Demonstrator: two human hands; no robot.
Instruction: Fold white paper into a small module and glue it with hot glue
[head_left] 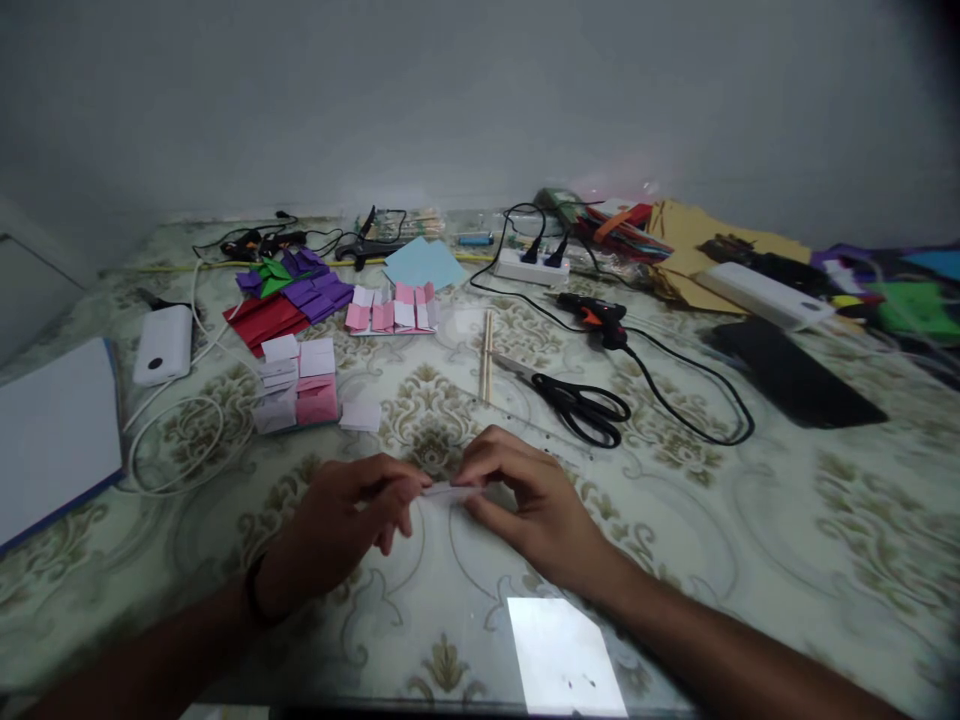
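Observation:
Between my two hands is a small piece of pale folded paper [448, 492], seen nearly edge-on just above the tablecloth. My left hand [352, 525] pinches its left end between thumb and fingers. At the right end, the thumb and fingers of my right hand [529, 500] are closed on it. Beyond my left hand lie pink and white folded paper pieces [316, 400], with one loose pale piece [361, 416] beside them. A second pink and white group [405, 310] sits farther back. Black-handled scissors [581, 405] rest past my right hand, their blades touching thin wooden sticks [487, 358].
A glue gun [596, 312] and its cord lie behind the scissors, near a power strip [532, 265]. On the right is a dark phone-like slab [799, 370]. Leftward are a white power bank [163, 345], a looped cable and a white board [56, 440]. Coloured papers [289, 295] lie behind.

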